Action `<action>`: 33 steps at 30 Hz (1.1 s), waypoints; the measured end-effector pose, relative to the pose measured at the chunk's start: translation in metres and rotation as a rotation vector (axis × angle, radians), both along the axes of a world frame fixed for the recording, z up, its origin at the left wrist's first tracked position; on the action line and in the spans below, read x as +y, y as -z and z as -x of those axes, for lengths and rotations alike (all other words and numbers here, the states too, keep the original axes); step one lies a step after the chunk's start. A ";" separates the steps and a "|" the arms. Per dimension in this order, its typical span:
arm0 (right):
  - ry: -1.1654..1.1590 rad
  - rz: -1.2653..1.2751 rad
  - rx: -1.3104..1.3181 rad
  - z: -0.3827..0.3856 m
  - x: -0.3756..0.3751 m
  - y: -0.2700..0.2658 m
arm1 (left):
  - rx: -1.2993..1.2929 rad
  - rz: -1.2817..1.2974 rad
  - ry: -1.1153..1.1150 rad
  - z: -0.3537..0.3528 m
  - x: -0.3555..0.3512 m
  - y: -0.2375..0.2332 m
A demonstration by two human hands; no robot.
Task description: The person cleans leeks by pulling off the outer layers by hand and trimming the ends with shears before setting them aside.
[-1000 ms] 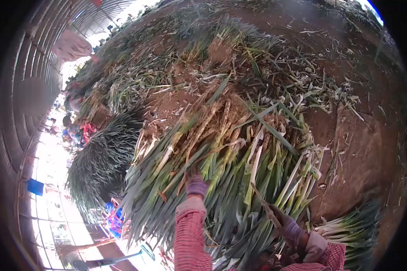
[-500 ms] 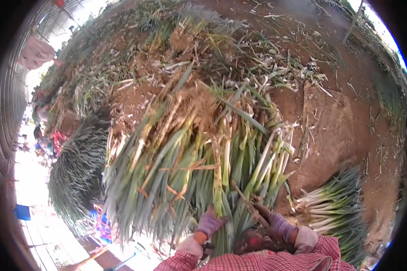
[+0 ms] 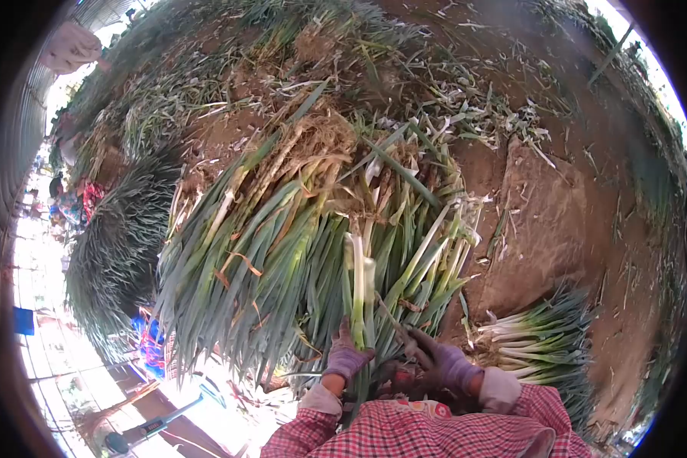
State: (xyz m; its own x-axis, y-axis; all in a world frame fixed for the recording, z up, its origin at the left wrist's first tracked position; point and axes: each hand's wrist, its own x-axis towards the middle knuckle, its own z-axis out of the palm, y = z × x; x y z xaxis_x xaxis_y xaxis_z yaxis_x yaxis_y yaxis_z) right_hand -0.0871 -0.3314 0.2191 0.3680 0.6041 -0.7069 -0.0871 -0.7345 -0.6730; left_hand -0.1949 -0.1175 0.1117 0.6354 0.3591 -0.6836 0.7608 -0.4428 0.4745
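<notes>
In a purple glove, my left hand [image 3: 346,359] is wrapped round the green part of a green onion [image 3: 358,286], whose bare white stalk points away from me. My right hand [image 3: 452,368], gloved alike, is closed on a thin knife-like tool [image 3: 404,338] with a brownish handle. Its narrow end slants up and left, close beside the held onion. Beyond both hands lies a big heap of untrimmed green onions [image 3: 267,259], dry roots [image 3: 324,137] at the far side and leaves toward me.
A bundle of cleaned green onions [image 3: 542,340] lies at right, near a flattened brown sheet [image 3: 542,221]. Another leafy pile [image 3: 118,244] stands at left. Peelings [image 3: 504,114] litter the soil farther off. At lower left is a long-handled tool [image 3: 160,424].
The held onion's stalk, brown and sheathed before, now shows white. The view has shifted slightly, and both hands keep their grip close to my body.
</notes>
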 end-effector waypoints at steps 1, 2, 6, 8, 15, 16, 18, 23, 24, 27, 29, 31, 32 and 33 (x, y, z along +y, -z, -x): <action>0.048 0.049 0.068 -0.007 0.004 0.001 | 0.053 -0.050 0.006 0.001 -0.002 -0.002; -0.088 0.037 -0.042 -0.002 0.004 0.015 | -0.002 -0.118 0.039 0.005 -0.003 0.005; -0.043 0.065 -0.190 -0.006 0.027 0.057 | -0.081 0.035 -0.020 0.008 0.004 0.011; -0.024 0.084 -0.334 -0.034 0.046 0.068 | 0.202 0.132 -0.013 -0.006 0.005 -0.011; 0.029 0.066 -0.454 -0.093 0.096 0.124 | 0.181 0.147 -0.006 0.004 0.010 -0.002; 0.005 0.070 -0.421 -0.092 0.095 0.111 | 0.179 0.150 0.006 0.007 0.010 0.000; -0.018 0.080 -0.396 -0.086 0.089 0.094 | 0.169 0.159 0.021 0.010 0.010 0.007; -0.003 0.027 -0.364 -0.045 0.060 0.124 | -0.069 0.173 0.014 0.029 0.004 0.034; 0.112 0.022 -0.334 -0.054 0.064 0.145 | -0.064 0.175 0.021 0.029 0.004 0.030; -0.033 -0.023 -0.419 -0.061 0.057 0.155 | 0.028 0.268 -0.029 0.020 0.005 0.011; -0.009 0.052 -0.224 -0.050 0.064 0.119 | -0.071 0.266 -0.058 0.022 0.006 0.007; -0.026 0.134 -0.225 -0.063 0.065 0.144 | -0.101 0.240 -0.035 0.027 0.004 0.016; 0.034 0.114 -0.223 -0.074 0.069 0.145 | -0.135 0.212 -0.013 0.029 0.004 0.020; 0.091 0.094 -0.222 -0.084 0.072 0.146 | -0.136 0.213 -0.011 0.031 0.004 0.023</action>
